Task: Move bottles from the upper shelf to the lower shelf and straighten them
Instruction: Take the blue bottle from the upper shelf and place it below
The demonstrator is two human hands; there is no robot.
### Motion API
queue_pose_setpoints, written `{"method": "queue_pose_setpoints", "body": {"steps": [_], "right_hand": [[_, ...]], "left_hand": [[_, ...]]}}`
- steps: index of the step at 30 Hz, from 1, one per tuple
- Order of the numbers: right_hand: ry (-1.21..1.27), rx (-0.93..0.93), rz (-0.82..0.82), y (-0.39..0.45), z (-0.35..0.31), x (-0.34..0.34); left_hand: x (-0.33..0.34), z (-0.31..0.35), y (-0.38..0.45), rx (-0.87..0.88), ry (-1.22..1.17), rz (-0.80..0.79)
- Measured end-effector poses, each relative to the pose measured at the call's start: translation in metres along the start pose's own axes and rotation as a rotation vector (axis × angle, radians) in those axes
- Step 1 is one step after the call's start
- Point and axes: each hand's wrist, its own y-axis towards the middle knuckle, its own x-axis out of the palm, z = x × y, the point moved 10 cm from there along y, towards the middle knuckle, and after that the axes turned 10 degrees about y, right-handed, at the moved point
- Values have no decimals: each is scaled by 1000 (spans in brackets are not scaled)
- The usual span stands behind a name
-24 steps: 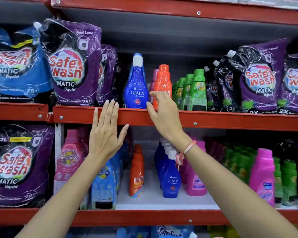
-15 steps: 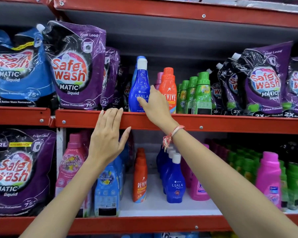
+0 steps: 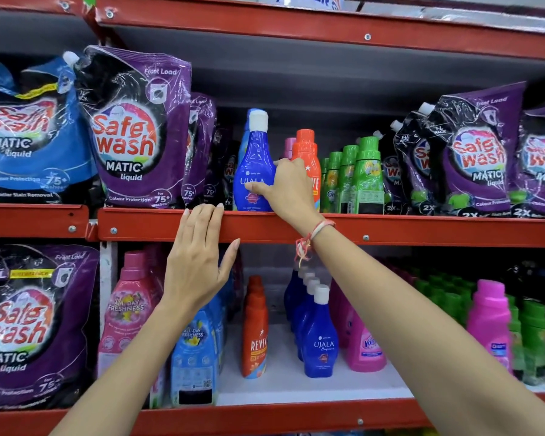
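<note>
A blue Ujala bottle (image 3: 253,162) with a white cap stands on the upper shelf (image 3: 390,229). My right hand (image 3: 288,187) wraps around its lower right side, thumb across the label. An orange Revive bottle (image 3: 307,152) stands just right of it, partly hidden by that hand. My left hand (image 3: 199,256) lies flat with fingers spread against the red front rail of the upper shelf, holding nothing. On the lower shelf (image 3: 296,416) stand a row of blue Ujala bottles (image 3: 320,338) and a row of orange Revive bottles (image 3: 255,328).
Purple and blue Safe Wash pouches (image 3: 132,130) fill the upper shelf's left and right. Green bottles (image 3: 359,177) stand right of the orange one. Below are pink bottles (image 3: 490,322), light blue bottles (image 3: 195,357), green bottles and a purple pouch (image 3: 29,325).
My right hand slid left from the orange bottle and closed around the blue Ujala bottle on the upper shelf. My left hand stayed on the shelf rail.
</note>
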Motion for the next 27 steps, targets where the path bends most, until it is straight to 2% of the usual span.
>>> {"method": "queue_pose_setpoints", "body": {"steps": [6,11,18,22,27], "right_hand": [[231,-20,68,-7,0,-19],[422,-42,185,-19,-1,-60],[640,116,118,-61,43,-79],[667,190,77,-101,77,-77],[574,256,43,-144,116,-71]], "left_hand": [[2,0,0,-13,2,-31],[-4,5,-8,-63,-9,-47],[-6,38,-55,-67,-38,-124],[7,54,-92,-87,-43,-228],[23,71,-135,-83,-43,-334]]}}
